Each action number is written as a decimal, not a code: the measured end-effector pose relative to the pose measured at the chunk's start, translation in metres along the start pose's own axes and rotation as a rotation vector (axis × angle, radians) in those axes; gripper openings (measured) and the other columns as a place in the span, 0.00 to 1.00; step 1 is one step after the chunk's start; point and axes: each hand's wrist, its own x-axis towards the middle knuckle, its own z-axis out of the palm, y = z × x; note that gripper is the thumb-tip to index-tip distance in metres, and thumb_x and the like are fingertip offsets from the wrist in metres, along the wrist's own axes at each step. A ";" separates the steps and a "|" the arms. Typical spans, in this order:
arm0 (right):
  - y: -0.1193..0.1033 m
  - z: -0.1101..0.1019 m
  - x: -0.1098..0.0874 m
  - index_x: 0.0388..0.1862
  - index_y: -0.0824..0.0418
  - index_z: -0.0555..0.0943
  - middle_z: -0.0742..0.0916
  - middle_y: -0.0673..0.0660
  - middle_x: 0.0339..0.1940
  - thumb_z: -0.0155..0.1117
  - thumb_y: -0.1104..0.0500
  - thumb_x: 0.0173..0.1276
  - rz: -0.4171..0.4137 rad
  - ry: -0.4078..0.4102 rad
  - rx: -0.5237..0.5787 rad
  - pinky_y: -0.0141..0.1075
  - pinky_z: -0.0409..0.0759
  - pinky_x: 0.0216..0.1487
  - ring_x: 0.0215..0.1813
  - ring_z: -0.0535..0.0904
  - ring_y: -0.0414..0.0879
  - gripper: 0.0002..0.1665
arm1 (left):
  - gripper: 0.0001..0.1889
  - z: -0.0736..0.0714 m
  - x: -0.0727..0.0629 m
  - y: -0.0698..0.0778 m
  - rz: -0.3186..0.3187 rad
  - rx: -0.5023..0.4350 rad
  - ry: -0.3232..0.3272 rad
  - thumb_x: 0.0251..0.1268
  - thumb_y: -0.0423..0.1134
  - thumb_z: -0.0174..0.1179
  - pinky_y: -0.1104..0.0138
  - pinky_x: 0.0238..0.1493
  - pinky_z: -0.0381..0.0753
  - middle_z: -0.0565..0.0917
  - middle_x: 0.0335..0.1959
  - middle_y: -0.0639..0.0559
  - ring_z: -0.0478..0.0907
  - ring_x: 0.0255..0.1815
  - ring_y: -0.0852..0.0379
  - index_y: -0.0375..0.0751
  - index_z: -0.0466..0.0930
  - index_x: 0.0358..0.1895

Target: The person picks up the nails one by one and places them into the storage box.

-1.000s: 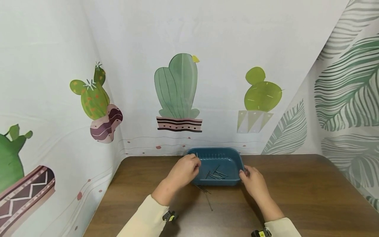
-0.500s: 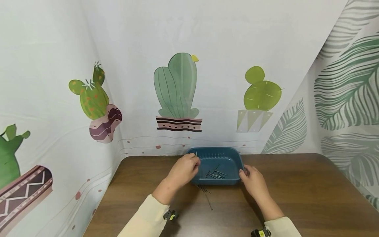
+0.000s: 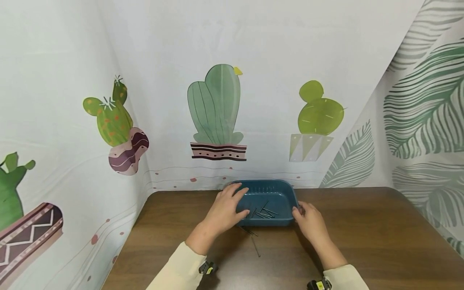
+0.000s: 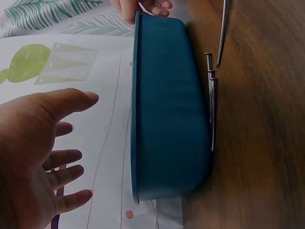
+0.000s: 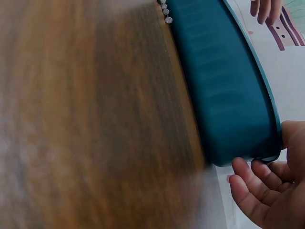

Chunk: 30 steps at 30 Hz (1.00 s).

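Note:
A blue plastic basket [image 3: 270,222] stands at the back of the table with several nails [image 3: 265,215] lying in it. Over its left end my left hand [image 3: 222,210] hovers with fingers spread and nothing in them; the left wrist view shows this left hand [image 4: 33,148] apart from the basket wall [image 4: 164,109]. My right hand [image 3: 311,223] pinches the basket's right rim, thumb inside and fingers outside, as the right hand [image 5: 271,191] shows in the right wrist view. In front of the basket lie a few loose nails [image 4: 213,109], and a single nail [image 3: 255,246] sits nearer me.
The brown wooden table [image 3: 380,237] extends to both sides and toward me. Right behind the basket hangs a white cloth [image 3: 268,121] printed with cacti and leaves.
My left hand's fingers have gone from pinching a nail upright over the basket to spread and holding nothing. The right hand keeps its grip on the rim.

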 end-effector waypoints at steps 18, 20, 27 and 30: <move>-0.002 -0.001 -0.001 0.61 0.75 0.77 0.83 0.64 0.40 0.58 0.57 0.74 0.019 -0.012 -0.006 0.40 0.81 0.38 0.36 0.84 0.48 0.25 | 0.29 0.007 -0.013 0.010 0.077 0.019 -0.001 0.67 0.50 0.66 0.48 0.73 0.69 0.71 0.73 0.45 0.67 0.75 0.45 0.48 0.74 0.70; -0.002 -0.001 -0.001 0.61 0.75 0.77 0.83 0.64 0.40 0.58 0.57 0.74 0.020 -0.012 -0.005 0.40 0.81 0.38 0.36 0.84 0.48 0.25 | 0.29 0.009 -0.014 0.012 0.093 0.034 -0.001 0.68 0.51 0.65 0.49 0.73 0.69 0.73 0.72 0.45 0.68 0.75 0.46 0.48 0.74 0.70; -0.002 -0.001 -0.001 0.60 0.75 0.77 0.83 0.64 0.40 0.58 0.57 0.74 0.016 -0.007 -0.002 0.40 0.81 0.39 0.35 0.84 0.48 0.25 | 0.22 0.012 -0.020 0.019 0.155 0.038 0.020 0.67 0.46 0.65 0.60 0.66 0.77 0.80 0.61 0.51 0.75 0.65 0.54 0.46 0.80 0.63; -0.002 -0.001 -0.001 0.60 0.75 0.77 0.82 0.63 0.39 0.58 0.56 0.74 0.015 -0.006 -0.004 0.39 0.80 0.38 0.36 0.83 0.48 0.25 | 0.18 0.013 -0.023 0.021 0.169 0.030 0.026 0.66 0.43 0.65 0.64 0.58 0.81 0.82 0.55 0.54 0.78 0.57 0.57 0.46 0.82 0.58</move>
